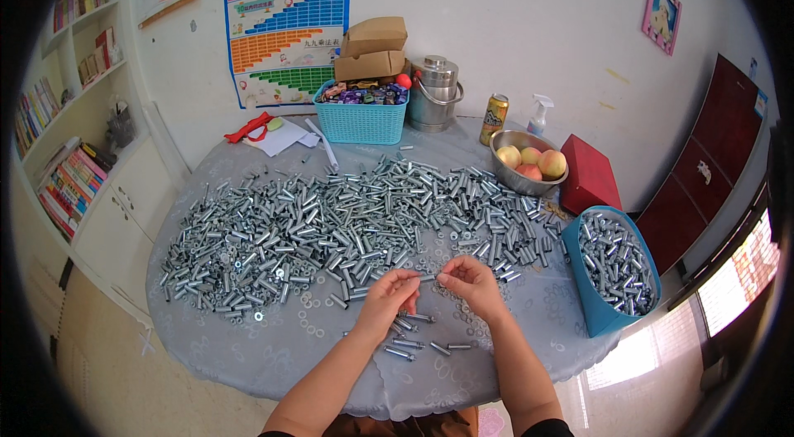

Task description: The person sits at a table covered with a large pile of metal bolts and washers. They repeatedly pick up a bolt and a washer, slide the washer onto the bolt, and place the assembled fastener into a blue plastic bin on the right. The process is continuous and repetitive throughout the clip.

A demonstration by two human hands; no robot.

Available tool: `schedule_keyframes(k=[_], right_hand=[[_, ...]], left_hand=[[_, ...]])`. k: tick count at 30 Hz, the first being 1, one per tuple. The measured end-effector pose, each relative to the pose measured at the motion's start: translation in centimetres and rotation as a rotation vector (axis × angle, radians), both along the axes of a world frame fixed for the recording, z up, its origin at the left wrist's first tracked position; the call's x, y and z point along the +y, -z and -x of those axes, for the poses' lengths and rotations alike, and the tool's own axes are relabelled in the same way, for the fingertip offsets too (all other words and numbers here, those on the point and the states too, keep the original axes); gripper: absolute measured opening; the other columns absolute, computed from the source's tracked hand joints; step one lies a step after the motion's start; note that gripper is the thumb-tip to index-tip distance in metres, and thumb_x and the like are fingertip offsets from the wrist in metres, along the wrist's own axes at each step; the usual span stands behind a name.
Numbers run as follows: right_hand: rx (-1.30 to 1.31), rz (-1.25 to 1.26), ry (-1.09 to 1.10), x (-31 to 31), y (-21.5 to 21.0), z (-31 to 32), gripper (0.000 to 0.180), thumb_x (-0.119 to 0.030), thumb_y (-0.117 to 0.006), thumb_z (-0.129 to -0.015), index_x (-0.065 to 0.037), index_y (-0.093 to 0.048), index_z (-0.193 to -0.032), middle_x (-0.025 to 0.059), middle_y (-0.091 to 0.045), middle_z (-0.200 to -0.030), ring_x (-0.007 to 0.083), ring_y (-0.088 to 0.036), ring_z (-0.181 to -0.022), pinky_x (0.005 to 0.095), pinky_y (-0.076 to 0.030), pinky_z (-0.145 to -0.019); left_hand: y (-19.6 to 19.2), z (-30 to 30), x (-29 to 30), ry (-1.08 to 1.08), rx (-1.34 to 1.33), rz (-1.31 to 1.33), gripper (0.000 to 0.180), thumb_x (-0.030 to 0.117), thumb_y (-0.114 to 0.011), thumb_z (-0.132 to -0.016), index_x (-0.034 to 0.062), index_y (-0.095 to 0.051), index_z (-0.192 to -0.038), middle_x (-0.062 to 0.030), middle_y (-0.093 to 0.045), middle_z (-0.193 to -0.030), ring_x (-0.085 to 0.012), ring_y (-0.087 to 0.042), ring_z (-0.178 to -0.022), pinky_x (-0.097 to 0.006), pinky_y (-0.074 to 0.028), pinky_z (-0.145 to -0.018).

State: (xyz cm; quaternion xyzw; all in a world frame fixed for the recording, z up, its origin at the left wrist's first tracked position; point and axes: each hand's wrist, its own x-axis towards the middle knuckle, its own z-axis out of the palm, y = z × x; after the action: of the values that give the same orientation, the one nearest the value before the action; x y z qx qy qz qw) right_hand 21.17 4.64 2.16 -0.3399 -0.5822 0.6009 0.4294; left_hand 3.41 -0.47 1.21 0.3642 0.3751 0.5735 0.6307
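My left hand (392, 298) is closed in a pinch, with a short silver metal sleeve (427, 277) at its fingertips. The sleeve points toward my right hand (471, 286), whose thumb and fingers pinch at its other end; what else those fingers hold is too small to make out. Below the hands lie several silver expansion bolts (399, 353), loose on the grey tablecloth. Just beyond the hands spreads a wide heap of metal sleeves and bolts (347, 218), with flat washers (313, 302) scattered along its near edge.
A blue bin (600, 317) full of metal parts stands at the table's right edge. Behind the heap are a turquoise basket (361, 124), a steel pot (435, 94), a drink can (494, 119), a spray bottle (539, 116), a fruit bowl (529, 183) and a red box (590, 175).
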Motion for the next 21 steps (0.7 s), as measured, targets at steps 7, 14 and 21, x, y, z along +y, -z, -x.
schedule_keyframes(k=[7,14,21], right_hand=[[-0.104,-0.083,0.003,0.2,0.3,0.1,0.018,-0.003,-0.064,-0.081,-0.003,-0.056,-0.097,-0.0017,-0.058,-0.087,0.0063,-0.055,-0.083,0.0191,-0.045,-0.072],[-0.314,-0.146,0.113,0.0,-0.5,-0.1,0.019,-0.007,-0.063,-0.081,-0.003,-0.062,-0.1,0.0005,-0.062,-0.084,0.0079,-0.057,-0.078,0.0218,-0.046,-0.07],[-0.721,-0.343,0.27,1.0,0.7,-2.4,0.014,-0.012,-0.066,-0.073,-0.008,-0.068,-0.087,0.0104,-0.064,-0.086,0.0225,-0.062,-0.073,0.0315,-0.048,-0.066]], left_hand=[[0.8,0.6,0.4,-0.053,-0.032,0.018,0.023,0.009,-0.058,-0.086,-0.005,-0.058,-0.105,-0.01,-0.061,-0.083,-0.0122,-0.058,-0.067,-0.029,-0.055,-0.063],[0.7,0.4,0.4,-0.101,-0.082,0.058,0.023,0.009,-0.057,-0.087,-0.0057,-0.058,-0.104,-0.0099,-0.061,-0.081,-0.0119,-0.058,-0.065,-0.03,-0.056,-0.063],[0.5,0.7,0.4,-0.109,-0.118,0.084,0.021,0.012,-0.056,-0.088,-0.005,-0.059,-0.1,-0.0092,-0.061,-0.08,-0.0118,-0.058,-0.063,-0.031,-0.056,-0.062]])
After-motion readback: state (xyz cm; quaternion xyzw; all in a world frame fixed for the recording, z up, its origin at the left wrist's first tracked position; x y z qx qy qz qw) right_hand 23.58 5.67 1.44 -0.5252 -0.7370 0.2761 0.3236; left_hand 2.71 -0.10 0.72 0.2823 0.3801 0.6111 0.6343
